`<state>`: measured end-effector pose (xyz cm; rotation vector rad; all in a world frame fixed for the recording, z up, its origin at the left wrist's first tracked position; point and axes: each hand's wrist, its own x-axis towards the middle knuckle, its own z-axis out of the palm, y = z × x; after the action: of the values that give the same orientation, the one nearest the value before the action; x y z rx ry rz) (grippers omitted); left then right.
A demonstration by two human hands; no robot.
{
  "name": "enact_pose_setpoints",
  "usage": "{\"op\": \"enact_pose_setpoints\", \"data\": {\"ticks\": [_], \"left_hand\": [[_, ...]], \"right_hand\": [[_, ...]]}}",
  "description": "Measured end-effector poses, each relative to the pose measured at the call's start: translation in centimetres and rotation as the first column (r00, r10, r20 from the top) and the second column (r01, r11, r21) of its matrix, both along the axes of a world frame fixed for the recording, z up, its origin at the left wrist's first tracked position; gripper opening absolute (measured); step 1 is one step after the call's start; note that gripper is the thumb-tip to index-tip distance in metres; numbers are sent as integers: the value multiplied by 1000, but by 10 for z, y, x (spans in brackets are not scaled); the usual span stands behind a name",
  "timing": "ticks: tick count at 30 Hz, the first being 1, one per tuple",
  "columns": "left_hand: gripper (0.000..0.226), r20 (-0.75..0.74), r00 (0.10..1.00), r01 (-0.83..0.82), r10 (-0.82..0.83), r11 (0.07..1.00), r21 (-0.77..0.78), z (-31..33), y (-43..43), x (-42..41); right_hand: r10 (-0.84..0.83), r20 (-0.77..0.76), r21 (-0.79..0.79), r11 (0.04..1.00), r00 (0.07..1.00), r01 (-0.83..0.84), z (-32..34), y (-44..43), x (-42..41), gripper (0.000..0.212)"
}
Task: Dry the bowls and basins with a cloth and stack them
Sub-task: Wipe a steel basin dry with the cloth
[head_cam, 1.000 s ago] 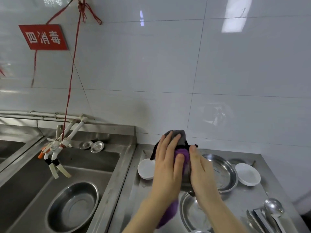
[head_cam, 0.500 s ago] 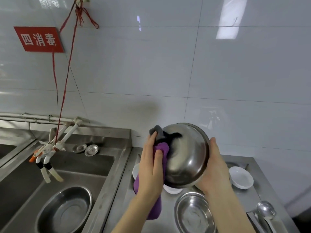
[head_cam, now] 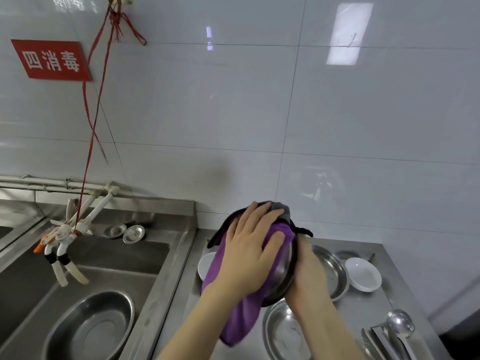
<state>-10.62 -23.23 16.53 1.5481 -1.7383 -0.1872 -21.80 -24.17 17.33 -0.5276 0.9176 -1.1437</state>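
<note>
Moved: steel bowl sits lower than half a second ago, purple cloth now covers its near face | tabletop: bowl held on edge above it | left hand: fingers flat, pressing cloth on bowl | right hand: grip clamped on bowl's right side, the hand nearer the basin, likely stacking spot.

Cool, even indoor light keeps the scene fairly bright. Two hard white glare patches sit high on the glossy tiled wall, one centre, one right. A soft grey shadow smudges the wall just above the bowl, whose steel shows dull highlights. Tile lines and the sink rim bow toward the borders; the near corners look soft.
</note>
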Motion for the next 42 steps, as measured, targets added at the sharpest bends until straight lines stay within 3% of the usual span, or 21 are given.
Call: {"op": "enact_pose_setpoints", "data": {"ticks": [4, 7, 9, 10, 12, 15, 19, 22, 26, 34, 38, 42], "left_hand": [[43, -196, 980, -26, 38, 998, 61, 5, -9, 21], [42, -249, 968, -8, 21, 999, 53, 2, -5, 32], [47, -303, 953, -25, 28, 1000, 13, -3, 3, 32], [50, -342, 939, -42, 37, 999, -8, -8, 7, 29], [55, -395, 916, -99, 64, 993, -68, -19, 15, 20], [51, -327, 937, -190, 125, 966, -174, -29, 23, 1], [45, 3, 979, -194, 205, 929, -315, -35, 22, -12], [49, 174, 946, -228, 273, 943, -241, -26, 11, -9], [47, 304, 931, -165, 203, 975, -148, -16, -2, -14], [50, 94, 984, -149, 152, 988, -41, -3, -1, -10], [50, -82, 986, -140, 146, 987, 78, -3, -2, 5], [46, -63, 989, -136, 135, 991, -11, -8, 7, 7]], "right_hand": [[26, -128, 16, 1000, 991, -25, 1, -3, -12, 45], [36, 0, 25, 999, 999, -36, -3, -8, -20, 51], [16, 119, 52, 998, 993, -22, -8, -15, -21, 80], [-9, 153, 65, 998, 988, -1, -8, -17, -22, 83], [-19, 202, 97, 995, 979, -1, -8, -22, -22, 72], [-34, 212, 133, 991, 977, 5, -9, -24, -15, 63], [-41, 240, 125, 992, 970, 11, -8, -20, -6, 59], [-36, 227, 56, 998, 973, 24, -5, -15, -1, 48], [-4, 151, 9, 1000, 989, 3, -9, -5, 8, 35], [24, 4, -17, 1000, 1000, -24, -16, -1, 7, 41], [16, -74, 22, 1000, 997, -14, -20, 5, 9, 39], [43, -99, -7, 999, 994, -44, -16, 7, 10, 39]]}}
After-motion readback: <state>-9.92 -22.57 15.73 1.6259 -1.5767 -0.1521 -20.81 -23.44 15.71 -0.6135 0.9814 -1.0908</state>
